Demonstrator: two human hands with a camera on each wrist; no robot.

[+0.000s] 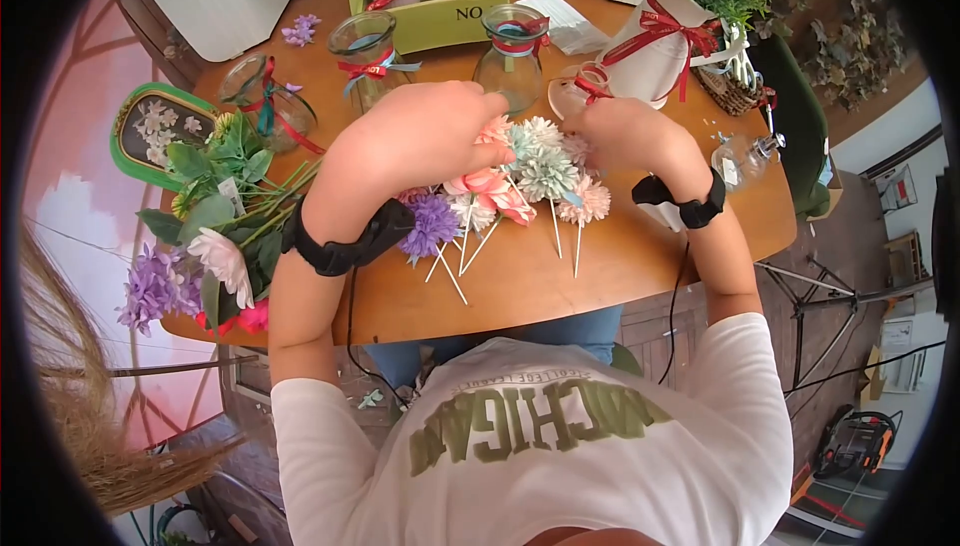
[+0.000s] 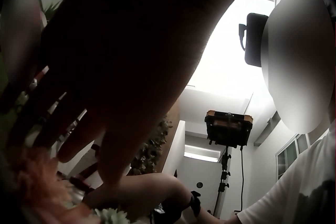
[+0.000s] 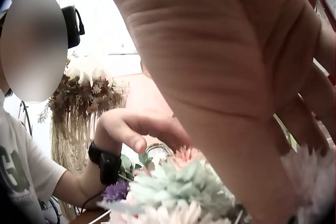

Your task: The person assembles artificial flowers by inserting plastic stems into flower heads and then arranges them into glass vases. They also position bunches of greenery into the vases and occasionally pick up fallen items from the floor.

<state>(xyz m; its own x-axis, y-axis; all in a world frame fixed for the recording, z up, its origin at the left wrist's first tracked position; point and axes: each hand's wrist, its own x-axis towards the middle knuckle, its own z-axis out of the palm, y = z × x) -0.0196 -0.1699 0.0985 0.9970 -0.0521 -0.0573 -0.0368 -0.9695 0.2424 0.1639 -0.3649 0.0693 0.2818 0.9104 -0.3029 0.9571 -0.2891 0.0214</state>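
Artificial flowers on white stems lie in a bunch on the wooden table (image 1: 390,311). My left hand (image 1: 430,131) reaches over the bunch from the left, fingers extended and spread beside a peach flower (image 3: 186,155). Just below are a coral flower (image 1: 492,191) and a purple flower (image 1: 430,224). My right hand (image 1: 630,136) comes down on the bunch's right side, fingers spaced and slightly bent at a pale pink flower (image 3: 310,179). Its fingertips are partly hidden there. Between the hands sit a mint-green flower (image 1: 547,174) and a white flower (image 1: 540,134).
Beyond the hands stand glass vases (image 1: 362,51) with ribbons and a green wooden box (image 1: 450,24). Leafy flower stems (image 1: 215,186) and a green oval frame (image 1: 125,151) lie left. At right are a white ribboned pot (image 1: 640,51) and a clear bottle (image 1: 740,161).
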